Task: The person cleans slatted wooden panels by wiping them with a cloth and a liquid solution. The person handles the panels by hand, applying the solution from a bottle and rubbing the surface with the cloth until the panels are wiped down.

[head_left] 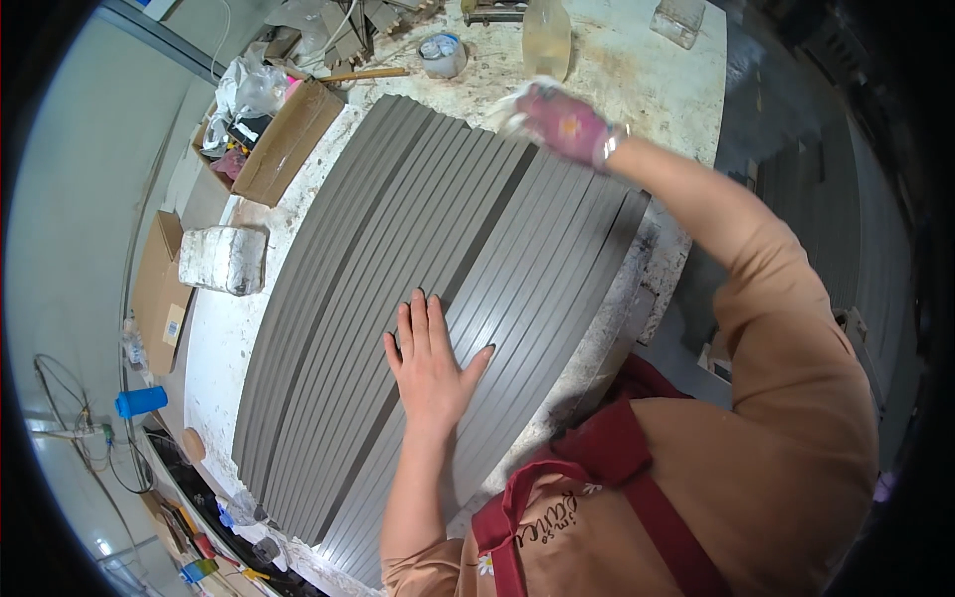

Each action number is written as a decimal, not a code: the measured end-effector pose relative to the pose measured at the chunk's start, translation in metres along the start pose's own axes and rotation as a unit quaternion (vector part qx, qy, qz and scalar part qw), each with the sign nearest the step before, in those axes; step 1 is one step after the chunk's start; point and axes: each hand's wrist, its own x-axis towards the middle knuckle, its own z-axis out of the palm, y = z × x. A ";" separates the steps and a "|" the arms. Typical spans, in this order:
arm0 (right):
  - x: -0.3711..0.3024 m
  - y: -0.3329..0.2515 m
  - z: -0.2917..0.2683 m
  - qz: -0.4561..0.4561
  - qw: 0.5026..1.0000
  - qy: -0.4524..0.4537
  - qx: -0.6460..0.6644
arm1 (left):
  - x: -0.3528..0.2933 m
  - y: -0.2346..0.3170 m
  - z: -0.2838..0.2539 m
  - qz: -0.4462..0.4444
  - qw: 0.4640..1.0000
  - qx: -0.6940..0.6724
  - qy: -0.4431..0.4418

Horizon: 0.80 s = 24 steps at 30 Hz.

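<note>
Long grey strips lie side by side in a wide stack on the table, with darker gaps running between some groups. My left hand, bare, rests flat on the strips near their middle, fingers spread. At the far end of the stack, my right hand wears a pink-purple glove and is closed around a whitish rag. Motion blurs the rag and the gloved fingers. The rag is at the strips' far ends; whether it touches them I cannot tell.
A clear bottle of yellowish liquid and a small plastic tub stand beyond the strips. To the left are an open cardboard box of bags and a wrapped white block. The worktable's edge runs along the right.
</note>
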 end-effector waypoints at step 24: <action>-0.015 0.038 0.007 0.030 0.992 0.001 -0.122 | 0.003 0.003 0.005 0.016 1.000 -0.004 0.015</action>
